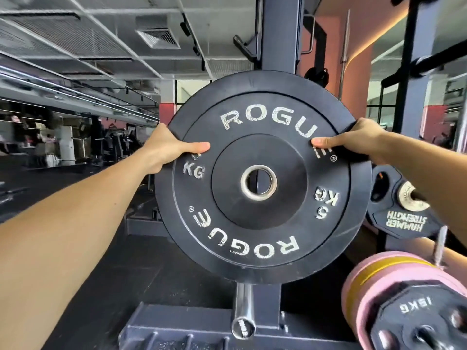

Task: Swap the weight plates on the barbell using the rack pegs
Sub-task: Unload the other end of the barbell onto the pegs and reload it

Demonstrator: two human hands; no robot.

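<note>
Black 5 kg plate [262, 218] held upright in front of the rack post [280, 31], off any peg. Left hand [165, 147] and right hand [358, 140] grip its opposite upper edges, thumbs on the face. Bare peg [243, 314] juts out just below. Pink plates [384, 281] at lower right.

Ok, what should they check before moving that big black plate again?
1. Left hand grips the Rogue plate by its rim: ok.
2. Right hand grips the opposite rim: ok.
3. Plate's centre hole is free, nothing through it: ok.
4. Steel peg below the plate is bare: ok.
5. Hole lined up with that peg: not ok, the plate is higher.
6. Feet clear underneath: cannot tell.
</note>
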